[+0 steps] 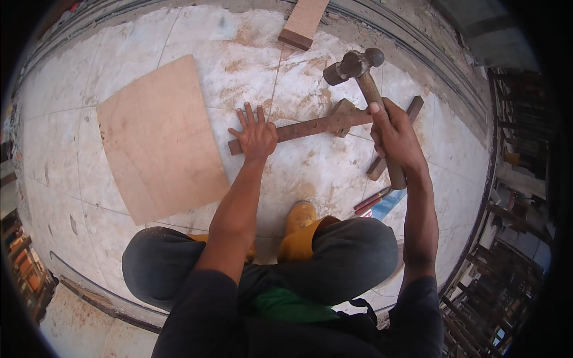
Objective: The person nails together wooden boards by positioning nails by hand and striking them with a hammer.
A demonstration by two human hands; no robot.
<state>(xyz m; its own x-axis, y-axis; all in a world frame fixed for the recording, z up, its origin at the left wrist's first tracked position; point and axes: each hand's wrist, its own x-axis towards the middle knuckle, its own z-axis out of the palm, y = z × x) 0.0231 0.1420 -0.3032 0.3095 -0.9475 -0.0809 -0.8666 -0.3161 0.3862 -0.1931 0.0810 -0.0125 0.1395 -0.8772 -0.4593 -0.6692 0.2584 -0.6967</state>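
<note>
Nearest to us are our own bent knees in dark trousers, with a yellow boot (298, 216) planted between them on the pale, stained concrete floor (334, 173). Just right of the boot lie a red pencil (373, 200) and a blue scrap.

Further out, our left hand (255, 135) lies flat, fingers spread apart, pressing down the near end of a long wooden batten (310, 126) that runs off to the right. Our right hand (394, 138) is clamped around the wooden handle of a ball-peen hammer (353, 64), whose steel head is raised above the batten, just beyond a small wooden block (345, 111) sitting against it. A second batten (412, 110) crosses under the right hand at an angle.

To the left lies a plywood sheet (158, 140), well apart from both hands. Farthest away, a wood plank (303, 22) rests near the slab edge.

We judge the risks as these: the holding fingers rest on the very piece under the hammer, so a glancing blow could catch them, and the batten could jump on the hard floor.
</note>
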